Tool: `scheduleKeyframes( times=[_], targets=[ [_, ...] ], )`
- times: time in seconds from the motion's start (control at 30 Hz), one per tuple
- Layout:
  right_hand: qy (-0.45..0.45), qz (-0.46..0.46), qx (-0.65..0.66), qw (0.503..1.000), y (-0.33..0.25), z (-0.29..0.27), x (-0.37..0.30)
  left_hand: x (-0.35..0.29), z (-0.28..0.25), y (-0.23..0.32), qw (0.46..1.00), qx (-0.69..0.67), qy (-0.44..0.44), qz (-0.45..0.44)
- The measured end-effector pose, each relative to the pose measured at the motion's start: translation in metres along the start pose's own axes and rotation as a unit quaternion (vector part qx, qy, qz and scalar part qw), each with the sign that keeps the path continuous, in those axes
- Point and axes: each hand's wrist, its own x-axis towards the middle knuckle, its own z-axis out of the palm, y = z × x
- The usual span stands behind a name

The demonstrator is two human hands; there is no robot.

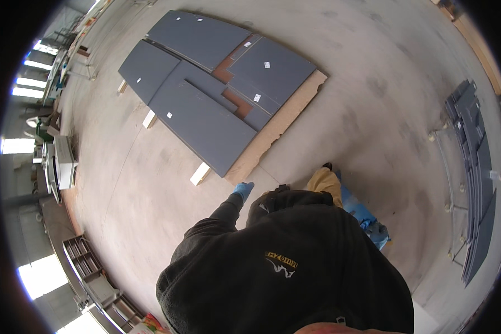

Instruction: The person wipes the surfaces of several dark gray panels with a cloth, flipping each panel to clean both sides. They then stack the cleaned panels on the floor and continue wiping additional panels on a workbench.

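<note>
My left hand (243, 191), in a blue glove, hangs in front of me with the thumb apart from the fingers and nothing visible in it. It is nearest to the close corner of a stack of dark grey panels (206, 125). Some panels have cutouts, and several bear small white labels. Under them lies a brown board (278, 129) with a ragged edge. At my right side, my right hand (377, 230), in a darker blue glove, appears closed around a long, bright blue thing (355, 205). Its kind is unclear, and my body hides part of that arm.
Pale wooden supports (201, 173) stick out from under the stack. On the right, more dark panels (473, 183) lean on a wheeled metal rack (450, 207). Brown shelving (86, 256) and machines stand along the windowed left wall. My tan trouser leg (327, 183) is on the concrete floor.
</note>
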Motion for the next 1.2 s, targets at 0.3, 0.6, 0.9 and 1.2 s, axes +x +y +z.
scheduleKeyframes(
  times=[0.3,0.6,0.9,1.2],
  targets=[
    [-0.051,-0.030,0.029,0.998,-0.080,0.005,0.205,-0.012,0.032,0.221,0.985,0.109,0.037,0.129],
    [-0.071,0.022,0.027,0.997,-0.108,-0.019,0.321,0.006,0.098,0.405,0.990,0.079,0.026,0.113],
    [-0.073,0.034,0.018,0.997,-0.172,-0.046,0.463,0.149,0.173,0.546,0.987,0.105,-0.021,0.122],
    [0.058,0.033,0.050,0.997,-0.293,-0.090,0.623,0.237,0.309,0.864,0.991,0.017,-0.128,0.020]
  ],
)
